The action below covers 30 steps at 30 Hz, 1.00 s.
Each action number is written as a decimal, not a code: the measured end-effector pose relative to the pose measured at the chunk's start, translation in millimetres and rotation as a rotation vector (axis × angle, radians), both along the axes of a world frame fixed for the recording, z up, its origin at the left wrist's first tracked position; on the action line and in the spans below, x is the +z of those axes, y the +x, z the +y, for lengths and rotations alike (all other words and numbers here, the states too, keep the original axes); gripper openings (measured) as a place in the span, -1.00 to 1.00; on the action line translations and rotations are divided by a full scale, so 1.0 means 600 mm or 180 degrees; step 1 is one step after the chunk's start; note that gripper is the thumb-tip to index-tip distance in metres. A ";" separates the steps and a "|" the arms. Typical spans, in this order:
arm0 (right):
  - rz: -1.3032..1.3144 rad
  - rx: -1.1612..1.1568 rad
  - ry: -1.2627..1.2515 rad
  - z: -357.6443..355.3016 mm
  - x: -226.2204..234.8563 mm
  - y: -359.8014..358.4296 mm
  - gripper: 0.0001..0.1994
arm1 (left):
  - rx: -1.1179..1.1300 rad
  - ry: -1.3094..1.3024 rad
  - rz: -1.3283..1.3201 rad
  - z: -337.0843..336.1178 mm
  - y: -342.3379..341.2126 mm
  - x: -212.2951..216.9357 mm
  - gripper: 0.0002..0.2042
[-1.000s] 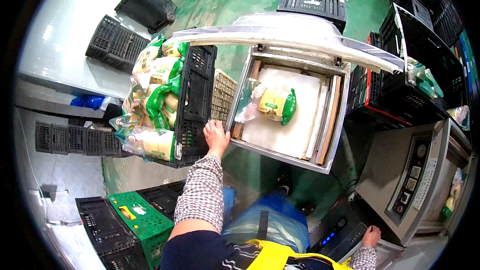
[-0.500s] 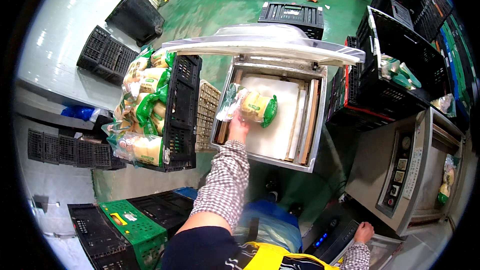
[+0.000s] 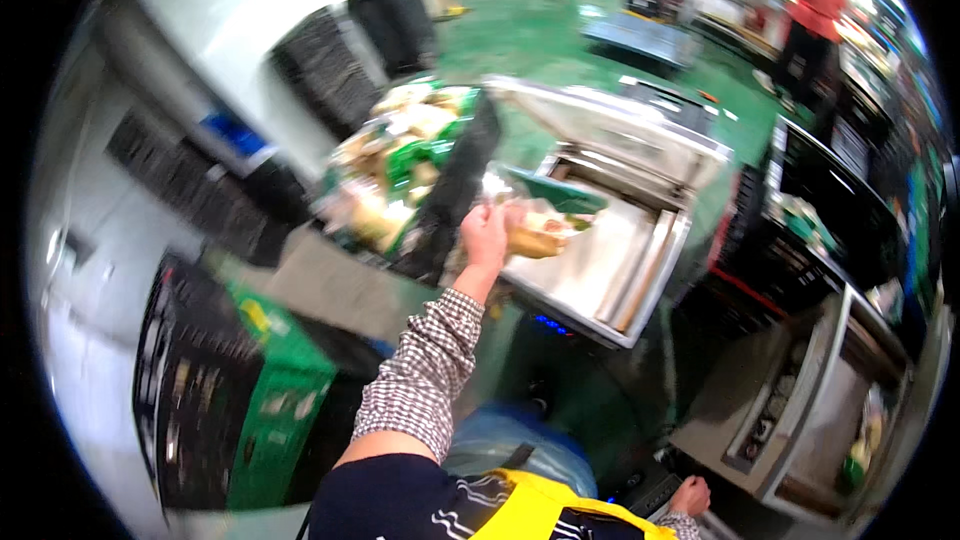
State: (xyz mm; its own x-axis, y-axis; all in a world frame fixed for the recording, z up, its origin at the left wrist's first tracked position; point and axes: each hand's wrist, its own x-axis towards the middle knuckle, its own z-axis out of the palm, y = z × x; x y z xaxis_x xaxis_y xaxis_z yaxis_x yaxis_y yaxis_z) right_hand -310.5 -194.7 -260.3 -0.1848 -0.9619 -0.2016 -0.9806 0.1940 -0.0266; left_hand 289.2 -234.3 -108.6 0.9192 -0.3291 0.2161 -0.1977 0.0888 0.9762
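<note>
My left hand (image 3: 484, 236) is closed on the clear end of a green-and-clear plastic bag of pale food (image 3: 540, 230). The bag hangs tilted and motion-blurred over the near left part of a vacuum sealer chamber (image 3: 650, 318), whose clear lid stands raised at the far side. Pale boards line the chamber. Just left of my hand, a black crate (image 3: 462, 175) has similar bags (image 3: 400, 165) heaped against it. Down at the lower right, my right hand (image 3: 690, 495) has its fingers curled beside a dark panel (image 3: 650, 500); what they grip, if anything, is hidden.
A second sealer (image 3: 740, 410) at right holds another bag (image 3: 866, 440). Stacked black crates (image 3: 840, 190) stand behind it. Black and green crates (image 3: 285, 390) are at lower left. A blue cart (image 3: 640, 40) and a person in red (image 3: 815, 0) are farther off.
The view has swung, so the sealer appears farther right and tilted. My left hand has shifted its bag toward the chamber's near left side. The bag's green end now points right. The right hand stays low.
</note>
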 end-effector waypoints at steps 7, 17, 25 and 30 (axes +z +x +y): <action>-0.0876 0.1477 -0.1152 -0.062 -0.015 0.063 -0.65 | 0.0840 -0.0306 -0.1696 0.330 -0.031 0.410 -0.86; -0.2595 0.3119 -0.0001 -0.026 0.072 0.374 -0.73 | 0.2948 -0.0321 -0.2635 0.831 0.006 0.706 -0.85; -0.2956 0.3024 0.1175 0.035 0.044 0.586 -0.78 | 0.3685 0.2611 -0.1641 1.055 0.160 0.643 -0.82; -0.3122 0.2449 0.1731 0.022 -0.011 0.643 -0.81 | 0.2884 0.3006 0.0124 1.170 0.183 0.592 -0.84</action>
State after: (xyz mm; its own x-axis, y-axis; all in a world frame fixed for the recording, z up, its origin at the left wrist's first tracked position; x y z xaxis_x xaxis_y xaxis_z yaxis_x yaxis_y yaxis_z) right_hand 75.1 -181.5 -267.0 0.7954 -0.5132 -0.3223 -0.4668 -0.1796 -0.8659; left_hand 399.1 467.9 246.8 0.8932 0.3964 0.2121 0.2039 -0.7776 0.5948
